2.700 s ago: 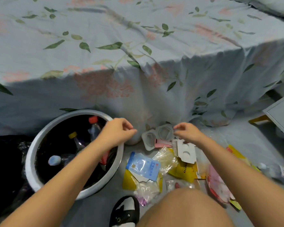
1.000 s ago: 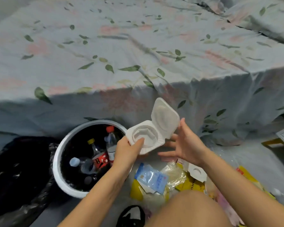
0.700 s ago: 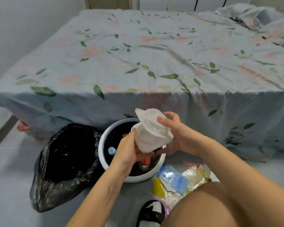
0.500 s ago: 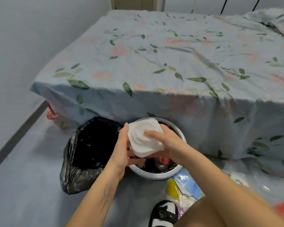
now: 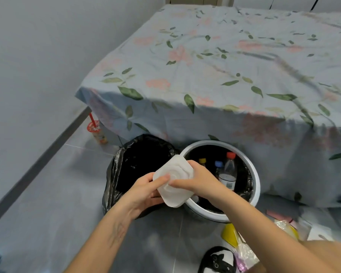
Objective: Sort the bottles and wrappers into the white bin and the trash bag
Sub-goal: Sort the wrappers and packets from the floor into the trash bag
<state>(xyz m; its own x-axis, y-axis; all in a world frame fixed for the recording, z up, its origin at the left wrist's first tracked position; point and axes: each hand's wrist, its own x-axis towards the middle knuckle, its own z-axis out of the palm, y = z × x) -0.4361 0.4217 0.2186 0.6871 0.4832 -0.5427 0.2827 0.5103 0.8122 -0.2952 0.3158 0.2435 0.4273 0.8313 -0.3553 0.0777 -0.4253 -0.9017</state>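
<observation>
1. The left hand [image 5: 144, 191] gripped the white plastic container [image 5: 174, 181] from the left, thumb curled over its top face and fingers under it.
2. The right hand [image 5: 195, 181] clasped the same container from the right, thumb pressed on top.
3. The container, closed, was held above the gap between the black trash bag [image 5: 138, 168] and the white bin [image 5: 252, 186].
4. Bottles [image 5: 228, 172] with red, blue and yellow caps stood inside the bin.
5. Wrappers [image 5: 236, 239] lay on the grey tiled floor [image 5: 53, 203] at the right, near a black-and-white slipper [image 5: 219, 261].
6. A bed with a floral sheet [image 5: 224, 71] rose behind; a red-lidded cup [image 5: 96, 132] stood beside the wall.
</observation>
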